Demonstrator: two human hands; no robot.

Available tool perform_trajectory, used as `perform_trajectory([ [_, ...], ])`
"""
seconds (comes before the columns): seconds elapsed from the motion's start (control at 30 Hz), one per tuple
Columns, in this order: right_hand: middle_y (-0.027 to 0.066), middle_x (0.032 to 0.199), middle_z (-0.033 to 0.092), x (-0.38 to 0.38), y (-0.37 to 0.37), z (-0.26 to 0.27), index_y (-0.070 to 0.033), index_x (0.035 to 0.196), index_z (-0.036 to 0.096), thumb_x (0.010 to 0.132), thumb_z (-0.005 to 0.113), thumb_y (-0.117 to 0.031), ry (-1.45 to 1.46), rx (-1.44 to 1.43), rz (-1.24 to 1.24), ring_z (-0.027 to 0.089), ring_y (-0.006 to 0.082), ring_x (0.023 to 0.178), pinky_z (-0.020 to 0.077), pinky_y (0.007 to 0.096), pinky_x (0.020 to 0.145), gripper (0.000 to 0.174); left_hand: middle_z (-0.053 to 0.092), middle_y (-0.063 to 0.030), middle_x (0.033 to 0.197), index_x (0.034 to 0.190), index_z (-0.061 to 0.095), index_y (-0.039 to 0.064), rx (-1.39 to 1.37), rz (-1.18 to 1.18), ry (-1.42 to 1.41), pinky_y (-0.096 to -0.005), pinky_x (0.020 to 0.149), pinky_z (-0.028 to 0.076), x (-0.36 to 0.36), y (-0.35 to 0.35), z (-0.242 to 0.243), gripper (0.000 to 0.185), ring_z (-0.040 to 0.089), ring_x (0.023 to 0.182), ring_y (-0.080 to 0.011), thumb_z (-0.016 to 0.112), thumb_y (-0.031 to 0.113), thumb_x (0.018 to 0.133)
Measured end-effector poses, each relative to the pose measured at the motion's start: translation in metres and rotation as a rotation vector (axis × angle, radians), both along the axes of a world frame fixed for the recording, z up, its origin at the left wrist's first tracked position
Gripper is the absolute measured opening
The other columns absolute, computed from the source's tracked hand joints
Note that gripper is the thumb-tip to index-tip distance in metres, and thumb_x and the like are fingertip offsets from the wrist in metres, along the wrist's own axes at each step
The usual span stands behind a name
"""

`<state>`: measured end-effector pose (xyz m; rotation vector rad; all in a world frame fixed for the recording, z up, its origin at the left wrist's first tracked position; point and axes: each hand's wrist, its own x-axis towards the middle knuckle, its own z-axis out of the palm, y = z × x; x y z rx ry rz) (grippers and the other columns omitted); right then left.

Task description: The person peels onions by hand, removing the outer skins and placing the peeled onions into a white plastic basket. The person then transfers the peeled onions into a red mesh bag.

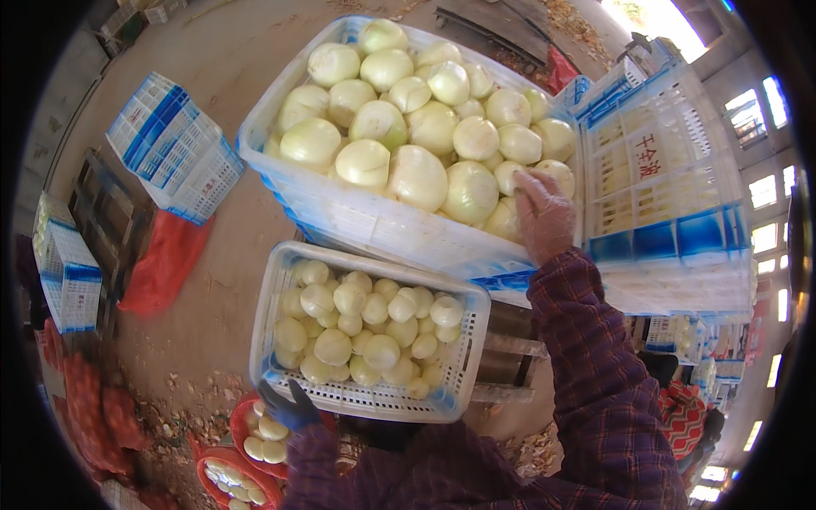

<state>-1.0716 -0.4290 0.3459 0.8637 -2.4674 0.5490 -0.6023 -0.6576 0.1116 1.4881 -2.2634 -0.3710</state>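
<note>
My right hand (542,207), in a clear thin glove, reaches over the near right corner of a large white and blue plastic crate (408,220) heaped with peeled onions (417,175). Its fingers touch onions there; whether they grip one cannot be told. My left hand (290,405), in a dark blue glove, is at the near left corner of a lower white plastic crate (476,357). Its thumb and fingers are apart at the crate's rim. Smaller peeled onions (382,350) fill much of this crate.
Stacked crates (663,255) stand at the right, and more crates (175,150) at the left beside a red mesh bag (169,264). Red mesh bags of peeled onions (239,484) sit below my left hand. Onion skins litter the floor. A person in patterned red clothing (682,414) is at the lower right.
</note>
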Motion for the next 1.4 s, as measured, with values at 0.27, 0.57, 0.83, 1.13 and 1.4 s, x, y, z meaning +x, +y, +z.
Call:
perform_trajectory([
  [0.27,0.0251,0.119,0.064,0.111,0.031,0.005,0.000,0.116,0.062,0.085,0.062,0.008,0.097,-0.136,0.199,0.065,0.0406,0.106,0.0532,0.0475,0.093,0.032,0.058,-0.0273,0.128,0.146,0.044,0.005,0.032,-0.071,-0.381,-0.0521,0.093,0.050,-0.029,-0.108,-0.039,0.063,0.059,0.113,-0.0436,0.059,0.041,0.097],
  [0.57,0.0176,0.134,0.059,0.275,0.135,-0.204,0.004,0.139,0.049,0.099,0.061,-0.013,-1.189,-0.319,-0.638,0.061,0.0242,0.112,0.0480,0.0365,0.097,0.045,0.063,-0.0230,0.118,0.139,0.051,0.009,0.011,-0.091,-0.381,-0.0524,0.088,0.052,-0.042,-0.110,-0.057,0.053,0.062,0.106,-0.0424,0.057,0.040,0.097],
  [0.83,0.0321,0.123,0.061,0.280,0.136,-0.271,0.002,0.151,0.029,0.102,0.053,-0.019,-1.101,-0.125,-0.573,0.063,0.0432,0.107,0.0505,0.0460,0.087,0.058,0.063,-0.0206,0.121,0.139,0.051,0.011,0.025,-0.075,-0.417,-0.0519,0.089,0.052,-0.051,-0.108,-0.046,0.051,0.062,0.109,-0.0411,0.057,0.040,0.097],
  [1.13,0.0244,0.133,0.059,0.229,0.072,-0.105,0.006,0.135,0.052,0.093,0.052,-0.002,-0.651,-0.165,-0.140,0.058,0.0350,0.122,0.0437,0.0442,0.106,0.043,0.058,-0.0204,0.133,0.142,0.048,0.009,0.054,-0.085,-0.456,-0.0527,0.093,0.051,-0.043,-0.109,-0.045,0.058,0.060,0.115,-0.0402,0.056,0.044,0.096],
  [1.4,0.0229,0.133,0.059,0.063,-0.093,0.041,0.003,0.131,0.055,0.093,0.057,-0.005,0.033,-0.157,0.079,0.057,0.0375,0.122,0.0431,0.0484,0.106,0.039,0.058,-0.0237,0.133,0.142,0.047,0.006,0.097,-0.143,-0.414,-0.0533,0.098,0.047,-0.048,-0.108,-0.030,0.066,0.059,0.117,-0.0416,0.062,0.047,0.093],
])
